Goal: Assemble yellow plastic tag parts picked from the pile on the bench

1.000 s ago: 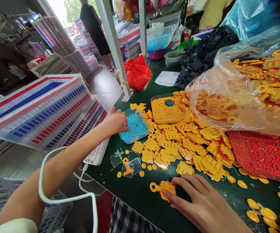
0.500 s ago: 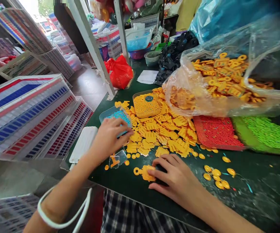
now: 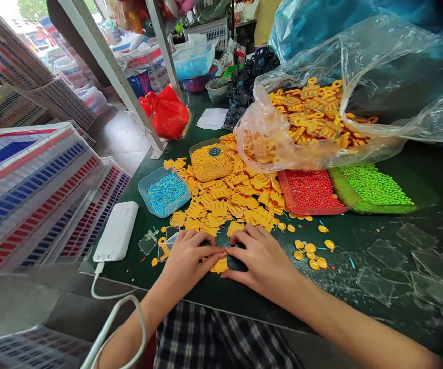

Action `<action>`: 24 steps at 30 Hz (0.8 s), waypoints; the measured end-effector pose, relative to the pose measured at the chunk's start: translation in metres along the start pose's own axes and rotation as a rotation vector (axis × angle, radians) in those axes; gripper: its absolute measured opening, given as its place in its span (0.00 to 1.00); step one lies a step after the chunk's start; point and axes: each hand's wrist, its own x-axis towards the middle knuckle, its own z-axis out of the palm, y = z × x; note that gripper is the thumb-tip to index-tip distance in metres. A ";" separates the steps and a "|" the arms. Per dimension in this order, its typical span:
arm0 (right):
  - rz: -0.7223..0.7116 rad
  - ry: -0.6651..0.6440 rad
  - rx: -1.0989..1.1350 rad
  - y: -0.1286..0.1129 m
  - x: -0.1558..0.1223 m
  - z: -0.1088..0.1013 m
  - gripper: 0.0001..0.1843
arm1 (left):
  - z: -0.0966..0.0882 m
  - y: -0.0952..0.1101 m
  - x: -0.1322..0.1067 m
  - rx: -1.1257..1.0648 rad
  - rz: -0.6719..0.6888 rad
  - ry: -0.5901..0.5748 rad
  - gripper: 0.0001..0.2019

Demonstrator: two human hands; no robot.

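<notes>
The left hand [image 3: 186, 259] and right hand [image 3: 258, 259] rest close together on the dark green counter [image 3: 252, 302], curved, with their fingertips [image 3: 221, 251] meeting over a yellow plastic piece [image 3: 220, 266]. The fingers hide much of it, so whether they are pinching it or only pressing it is hard to say.

Just beyond lies a heap of loose yellow pieces [image 3: 221, 197], beside an open tray of blue beads [image 3: 163, 193]. A careless sweep of the left wrist could scatter those beads or push pieces into them. The white power bank [image 3: 116, 230] sits near the counter's edge, so a snag on its white cable [image 3: 114, 296] could drag it over. Yellow discs [image 3: 309, 253] near the right hand could also get knocked away.

The near edge runs just below both wrists, leaving little room there. The freest space is to the right, where clear plastic sheets [image 3: 386, 254] lie flat.
</notes>
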 end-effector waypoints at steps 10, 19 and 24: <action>-0.025 0.006 -0.044 -0.001 0.000 0.002 0.20 | 0.004 -0.001 -0.006 -0.049 0.006 0.030 0.13; -0.054 -0.044 -0.070 0.000 0.000 -0.004 0.23 | -0.069 -0.055 0.019 0.326 -0.350 0.353 0.18; -0.079 -0.042 -0.069 0.001 0.000 -0.002 0.22 | -0.092 -0.102 0.052 0.533 -0.435 0.010 0.16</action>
